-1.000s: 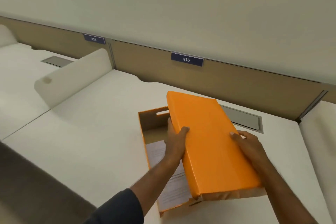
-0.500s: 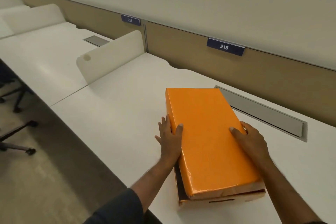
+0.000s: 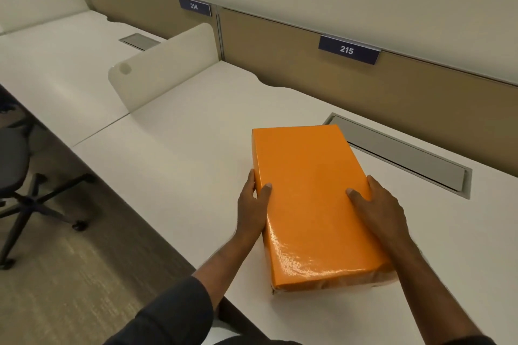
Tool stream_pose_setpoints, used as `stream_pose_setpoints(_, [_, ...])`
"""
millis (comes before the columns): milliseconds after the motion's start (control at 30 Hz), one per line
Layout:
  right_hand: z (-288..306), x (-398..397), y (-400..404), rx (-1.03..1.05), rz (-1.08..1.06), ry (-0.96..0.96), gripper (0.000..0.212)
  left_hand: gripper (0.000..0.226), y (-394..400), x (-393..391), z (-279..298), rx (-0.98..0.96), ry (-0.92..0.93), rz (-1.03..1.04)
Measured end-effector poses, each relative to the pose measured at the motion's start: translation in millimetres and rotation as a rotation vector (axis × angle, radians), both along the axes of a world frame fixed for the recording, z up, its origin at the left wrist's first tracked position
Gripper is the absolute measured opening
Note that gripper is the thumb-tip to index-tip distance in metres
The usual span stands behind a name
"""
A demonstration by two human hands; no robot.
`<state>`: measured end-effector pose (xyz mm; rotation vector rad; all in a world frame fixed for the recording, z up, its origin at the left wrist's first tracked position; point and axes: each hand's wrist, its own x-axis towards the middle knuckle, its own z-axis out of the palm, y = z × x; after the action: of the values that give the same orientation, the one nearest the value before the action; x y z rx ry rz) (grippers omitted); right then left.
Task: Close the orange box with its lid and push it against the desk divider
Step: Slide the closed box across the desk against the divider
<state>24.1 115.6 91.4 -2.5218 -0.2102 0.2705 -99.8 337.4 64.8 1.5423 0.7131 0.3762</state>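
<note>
On the white tabletop, near its front edge, lies the orange box with its lid seated flat on top, so that only a thin strip of the brown base shows under the lid at the near end. Its long axis runs from the near edge away toward the back panel, tilted a little so the far end leans left – that far end points roughly at the gap between the grey cable tray and the scalloped back edge of the tabletop. The left hand presses against the box's left long side, fingers flat along the wall and thumb laid over the top edge of the lid. The right hand mirrors it on the right long side, thumb on the lid's top, fingers wrapped down the side – each grip is clasped on the box across its width, not clenched tight. The cream desk divider stands well apart to the left and further back, with bare tabletop between it and the box. A number plate reading 215 sits on the tan back panel.
</note>
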Motion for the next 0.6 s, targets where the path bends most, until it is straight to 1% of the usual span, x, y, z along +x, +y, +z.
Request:
stream_pose_setpoints(133, [-4,1,3,-0.009,0.008,-0.038,0.076,0.062,8,0,1,0.037,0.030,-0.037])
stream_pose_setpoints(200, [4,7,15,0.010,0.006,-0.053,0.075,0.066,17,6,8,0.106,0.031,-0.035])
stream_pose_setpoints(267, [9,3,14,0.029,0.021,-0.073,0.074,0.070,15,4,12,0.324,0.062,-0.001])
stream_pose_setpoints(300, [12,0,18,0.023,0.043,-0.090,0.073,0.070,18,2,17,0.473,0.095,-0.013])
stream_pose_setpoints(367, [-4,-21,-29,-0.082,-0.050,-0.073,0.071,0.068,-21,2,5,0.693,0.160,-0.282])
stream_pose_setpoints(467, [-10,-32,-33,-0.087,0.051,-0.142,0.069,0.064,-38,-11,13,0.914,0.098,-0.542])
stream_pose_setpoints(533, [-5,-32,-16,-0.147,0.113,-0.200,0.069,0.070,-45,-20,23,1.047,0.090,-0.729])
stream_pose_setpoints(600, [-4,-39,-8,-0.201,0.171,-0.224,0.071,0.084,-64,-35,21,1.185,0.118,-0.864])
